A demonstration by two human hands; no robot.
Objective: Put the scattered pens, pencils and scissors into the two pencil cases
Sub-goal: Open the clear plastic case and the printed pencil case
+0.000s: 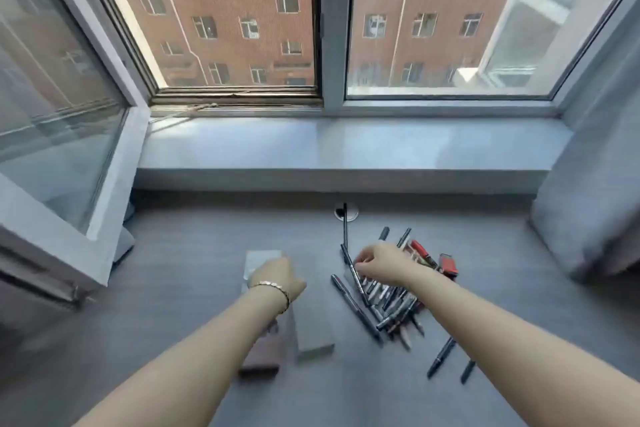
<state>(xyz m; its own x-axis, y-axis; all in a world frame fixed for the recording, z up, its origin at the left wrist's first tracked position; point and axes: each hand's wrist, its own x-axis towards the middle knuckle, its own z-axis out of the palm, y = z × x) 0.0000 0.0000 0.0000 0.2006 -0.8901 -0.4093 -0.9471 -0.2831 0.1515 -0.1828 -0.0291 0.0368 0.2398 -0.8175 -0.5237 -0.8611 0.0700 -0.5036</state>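
Observation:
A heap of dark pens and pencils (391, 302) lies on the grey desk (173, 288), right of centre, with red-handled scissors (420, 251) at its far side. My right hand (379, 265) hovers over the heap, its fingertips pinched on a black pen (356, 279). Left of the heap lie a grey pencil case (313, 326) and a brown pencil case (261, 354), side by side. My left hand (277, 276), with a bracelet on the wrist, rests on the far end of the cases, fingers curled down; what they grip is hidden.
Two loose pens (441, 355) lie near the front right. A cable hole (345, 213) with a black cord sits at the desk's back. A window sill (346, 149) runs behind; an open window sash (62, 156) juts in on the left, a curtain (588, 201) hangs right.

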